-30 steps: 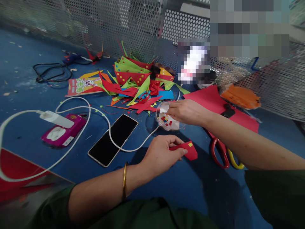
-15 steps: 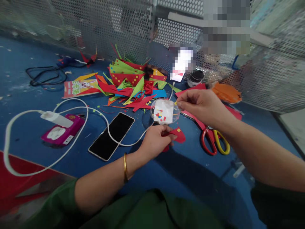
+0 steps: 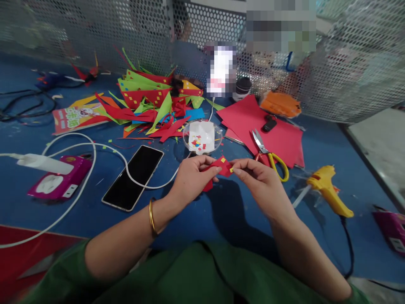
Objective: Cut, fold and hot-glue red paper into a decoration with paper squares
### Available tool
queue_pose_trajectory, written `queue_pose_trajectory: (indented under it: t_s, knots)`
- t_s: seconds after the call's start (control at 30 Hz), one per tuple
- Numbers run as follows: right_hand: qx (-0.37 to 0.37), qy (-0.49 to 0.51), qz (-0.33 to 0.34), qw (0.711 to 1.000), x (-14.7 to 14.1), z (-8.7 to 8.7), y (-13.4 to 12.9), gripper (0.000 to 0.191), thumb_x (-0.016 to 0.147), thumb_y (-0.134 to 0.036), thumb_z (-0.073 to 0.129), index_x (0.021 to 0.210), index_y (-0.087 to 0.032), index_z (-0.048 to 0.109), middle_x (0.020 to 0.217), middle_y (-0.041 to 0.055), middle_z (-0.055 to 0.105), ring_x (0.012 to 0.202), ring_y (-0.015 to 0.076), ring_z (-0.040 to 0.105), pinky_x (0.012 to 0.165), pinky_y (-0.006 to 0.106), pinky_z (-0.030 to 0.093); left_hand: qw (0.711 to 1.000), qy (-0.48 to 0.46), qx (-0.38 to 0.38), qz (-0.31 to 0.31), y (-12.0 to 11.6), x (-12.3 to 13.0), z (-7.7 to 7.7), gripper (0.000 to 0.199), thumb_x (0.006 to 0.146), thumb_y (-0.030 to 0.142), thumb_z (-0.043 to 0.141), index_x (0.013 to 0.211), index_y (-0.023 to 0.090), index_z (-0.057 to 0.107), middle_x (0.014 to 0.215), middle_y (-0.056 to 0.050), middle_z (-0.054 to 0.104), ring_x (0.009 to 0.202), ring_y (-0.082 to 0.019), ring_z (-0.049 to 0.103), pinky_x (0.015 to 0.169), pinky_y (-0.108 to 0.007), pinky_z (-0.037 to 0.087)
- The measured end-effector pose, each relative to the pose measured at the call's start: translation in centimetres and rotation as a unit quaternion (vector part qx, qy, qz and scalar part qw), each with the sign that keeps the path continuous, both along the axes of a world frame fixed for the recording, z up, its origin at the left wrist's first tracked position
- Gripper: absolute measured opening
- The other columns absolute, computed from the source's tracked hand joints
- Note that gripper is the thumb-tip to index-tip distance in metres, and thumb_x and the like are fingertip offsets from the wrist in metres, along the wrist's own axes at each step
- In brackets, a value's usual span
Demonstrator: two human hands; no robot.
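Observation:
My left hand [image 3: 196,175] pinches a folded piece of red paper [image 3: 225,166] that has a small yellow square stuck on it. At the paper's right edge, my right hand [image 3: 261,183] holds a tiny yellow paper square [image 3: 231,170] between thumb and forefinger. Just beyond both hands sits a clear round dish [image 3: 218,141] with a white sheet and several small coloured paper bits [image 3: 198,142] in it. Scissors [image 3: 261,143] with red and yellow handles lie behind my right hand, which partly hides them.
Left of my hands lies a dark-screened phone [image 3: 133,179] crossed by a white cable, beside a purple power strip [image 3: 58,177]. Paper scraps [image 3: 158,118] are heaped behind. Red sheets [image 3: 284,141] and a yellow glue gun [image 3: 327,190] are on the right. A perforated metal screen [image 3: 209,25] borders the back.
My right hand has moved from beside the dish down to the red paper, carrying the yellow square. The view has shifted right, bringing the glue gun into sight.

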State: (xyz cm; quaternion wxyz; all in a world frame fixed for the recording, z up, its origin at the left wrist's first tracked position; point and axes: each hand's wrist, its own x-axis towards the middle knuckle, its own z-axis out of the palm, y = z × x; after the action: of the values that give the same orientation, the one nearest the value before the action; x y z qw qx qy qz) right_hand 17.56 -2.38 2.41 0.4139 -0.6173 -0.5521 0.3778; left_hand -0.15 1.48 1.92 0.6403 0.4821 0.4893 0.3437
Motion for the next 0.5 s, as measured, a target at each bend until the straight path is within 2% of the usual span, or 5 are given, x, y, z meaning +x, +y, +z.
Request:
queue_pose_trajectory:
  t_s: [0.13, 0.27, 0.37, 0.5]
  knots:
    - [-0.016, 0.007, 0.011, 1.000, -0.07, -0.06, 0.03, 0.016, 0.085, -0.037, 0.067, 0.081, -0.022, 0.071, 0.078, 0.0008, 0.071, 0.076, 0.0179, 0.062, 0.074, 0.033, 0.049, 0.999, 0.029, 0.005, -0.018, 0.00, -0.06, 0.15, 0.015, 0.081, 0.026, 0.073, 0.092, 0.015, 0.072, 0.070, -0.001, 0.074, 0.062, -0.013, 0.069, 0.055, -0.019, 0.049]
    - [-0.016, 0.016, -0.011, 1.000, -0.32, -0.09, -0.09, 0.017, 0.084, -0.037, 0.067, 0.080, -0.021, 0.070, 0.076, 0.0012, 0.070, 0.073, 0.0175, 0.062, 0.071, 0.032, 0.049, 0.999, 0.017, 0.016, -0.025, -0.08, -0.02, 0.09, 0.030, 0.080, 0.026, 0.075, 0.107, 0.017, 0.064, 0.079, -0.001, 0.076, 0.065, -0.014, 0.072, 0.059, -0.021, 0.054]
    - [-0.005, 0.005, -0.030, 1.000, -0.45, -0.10, -0.18, 0.017, 0.085, -0.036, 0.067, 0.080, -0.021, 0.070, 0.077, 0.0012, 0.071, 0.073, 0.0171, 0.062, 0.071, 0.031, 0.049, 0.999, -0.002, 0.034, -0.009, -0.17, 0.10, -0.03, 0.032, 0.077, 0.022, 0.077, 0.099, 0.020, 0.055, 0.083, 0.001, 0.074, 0.065, -0.015, 0.074, 0.060, -0.023, 0.057]
    - [0.028, -0.041, -0.040, 0.998, -0.53, -0.36, -0.37, 0.014, 0.088, -0.032, 0.063, 0.084, -0.021, 0.069, 0.082, 0.0017, 0.071, 0.078, 0.0169, 0.063, 0.073, 0.030, 0.049, 0.998, 0.004, 0.065, 0.003, -0.26, 0.20, -0.15, 0.025, 0.079, 0.023, 0.076, 0.088, 0.020, 0.052, 0.073, 0.004, 0.068, 0.062, -0.016, 0.074, 0.055, -0.021, 0.054]
